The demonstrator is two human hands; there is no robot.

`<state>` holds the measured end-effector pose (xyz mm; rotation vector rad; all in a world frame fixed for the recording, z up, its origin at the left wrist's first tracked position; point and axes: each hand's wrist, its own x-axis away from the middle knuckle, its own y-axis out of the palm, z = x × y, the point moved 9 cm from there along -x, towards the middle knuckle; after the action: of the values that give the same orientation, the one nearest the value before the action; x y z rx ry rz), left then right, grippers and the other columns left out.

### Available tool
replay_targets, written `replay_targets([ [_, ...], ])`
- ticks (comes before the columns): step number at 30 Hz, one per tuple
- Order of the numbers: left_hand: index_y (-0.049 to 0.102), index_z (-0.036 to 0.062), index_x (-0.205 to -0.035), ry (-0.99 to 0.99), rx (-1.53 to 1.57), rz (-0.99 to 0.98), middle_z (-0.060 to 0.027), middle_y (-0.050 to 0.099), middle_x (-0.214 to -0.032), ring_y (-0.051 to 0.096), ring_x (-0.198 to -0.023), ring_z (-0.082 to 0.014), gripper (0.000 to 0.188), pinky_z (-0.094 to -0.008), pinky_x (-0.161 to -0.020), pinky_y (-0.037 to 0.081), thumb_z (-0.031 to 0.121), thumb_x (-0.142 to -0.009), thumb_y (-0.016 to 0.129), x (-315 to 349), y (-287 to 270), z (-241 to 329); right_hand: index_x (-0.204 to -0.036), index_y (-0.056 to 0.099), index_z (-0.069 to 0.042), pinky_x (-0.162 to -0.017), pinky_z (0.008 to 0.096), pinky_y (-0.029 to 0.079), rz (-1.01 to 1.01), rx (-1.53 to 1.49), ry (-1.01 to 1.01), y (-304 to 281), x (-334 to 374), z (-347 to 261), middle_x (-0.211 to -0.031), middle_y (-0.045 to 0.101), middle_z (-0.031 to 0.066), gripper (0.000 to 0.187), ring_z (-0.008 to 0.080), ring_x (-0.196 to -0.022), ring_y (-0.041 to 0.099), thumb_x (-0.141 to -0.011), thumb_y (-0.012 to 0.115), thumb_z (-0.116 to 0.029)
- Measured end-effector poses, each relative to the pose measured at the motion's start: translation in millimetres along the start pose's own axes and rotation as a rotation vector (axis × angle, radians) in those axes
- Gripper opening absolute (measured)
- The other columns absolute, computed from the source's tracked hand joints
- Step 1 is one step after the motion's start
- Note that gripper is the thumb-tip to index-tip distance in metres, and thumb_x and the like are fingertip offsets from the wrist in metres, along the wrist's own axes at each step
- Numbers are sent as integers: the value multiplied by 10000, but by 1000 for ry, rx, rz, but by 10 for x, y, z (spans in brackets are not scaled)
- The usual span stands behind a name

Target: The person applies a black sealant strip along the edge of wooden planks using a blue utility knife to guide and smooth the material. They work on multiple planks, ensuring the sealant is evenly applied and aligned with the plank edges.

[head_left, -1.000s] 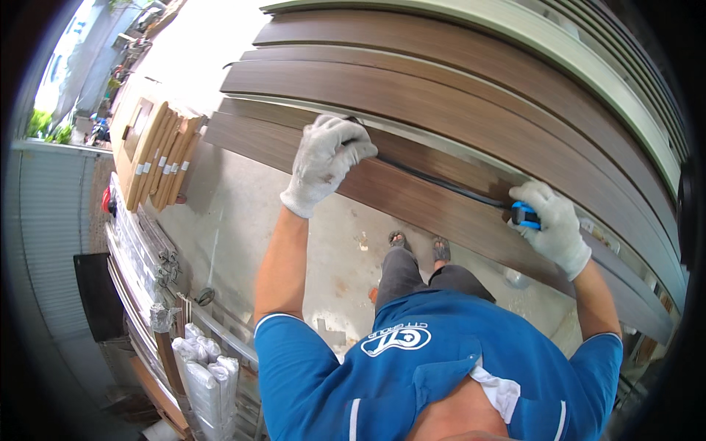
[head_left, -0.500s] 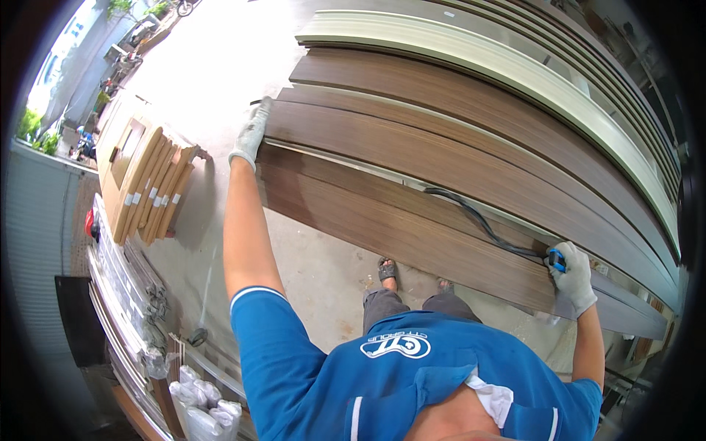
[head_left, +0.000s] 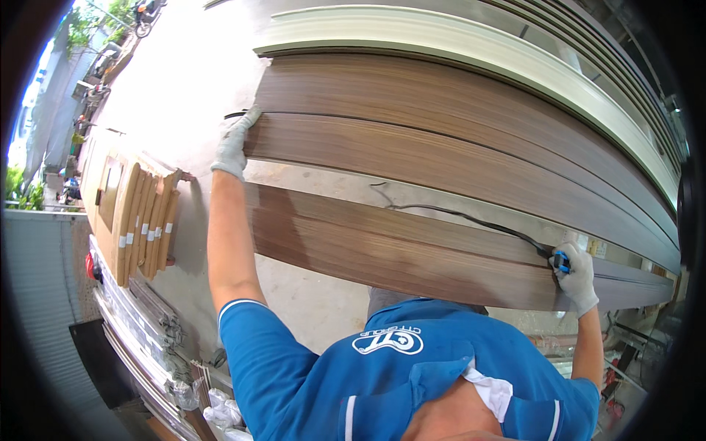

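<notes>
Long brown wood-grain planks (head_left: 441, 158) lie side by side across the view. My left hand (head_left: 234, 145), in a grey-white glove, reaches far out and grips the left end of one plank. My right hand (head_left: 577, 275), also gloved, is closed around a small blue tool (head_left: 561, 261) at the upper edge of the nearer plank (head_left: 382, 253). A thin black strip (head_left: 471, 217) runs from the tool leftward along the gap between the planks; its far end lies loose. My blue shirt fills the bottom of the view.
A cream-coloured profile (head_left: 471, 40) and more long boards lie beyond the brown planks. A stack of pale wooden panels (head_left: 140, 220) stands on the concrete floor (head_left: 184, 95) at the left. Wrapped bundles (head_left: 140, 331) lie lower left.
My left hand has slid left along the plank to its end. My right hand has moved right with the blue tool, and the black strip between them has grown longer.
</notes>
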<state>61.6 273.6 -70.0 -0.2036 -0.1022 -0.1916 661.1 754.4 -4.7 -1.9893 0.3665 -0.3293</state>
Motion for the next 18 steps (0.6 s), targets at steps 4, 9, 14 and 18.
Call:
replay_targets([
  [4,755,105,-942,120,-745,54,-30,699,-844,617,-830,-213,398,-391,-761,492,502,-936,778,155,148,404,-984,645,-99,-697,497,484,10,162,-55,-43,-5,-40,-923,645,151,242,426,-830,639,-787,785,-73],
  [9,772,55,-1093,690,-763,-125,-154,748,-947,727,-886,-325,271,-428,-796,577,292,-969,728,1661,1389,1213,-1015,650,-101,-773,493,496,-48,136,-21,-31,-36,70,-959,666,123,233,408,-922,634,-809,759,-98],
  [14,734,83,-1198,772,-344,-1017,-163,740,-1178,712,-1049,-356,272,-442,-908,577,247,-982,709,3469,3389,1185,-1025,650,-87,-807,489,511,-72,20,-37,-117,-47,150,-981,681,127,246,395,-956,647,-806,762,-97],
  [18,688,74,-1277,749,-327,-1166,-174,706,-1271,654,-1184,-398,336,-485,-994,540,229,-980,689,4079,4465,1103,-1029,657,-81,-794,469,534,-58,-16,-147,-145,-30,116,-963,689,126,265,381,-924,678,-789,769,-88],
])
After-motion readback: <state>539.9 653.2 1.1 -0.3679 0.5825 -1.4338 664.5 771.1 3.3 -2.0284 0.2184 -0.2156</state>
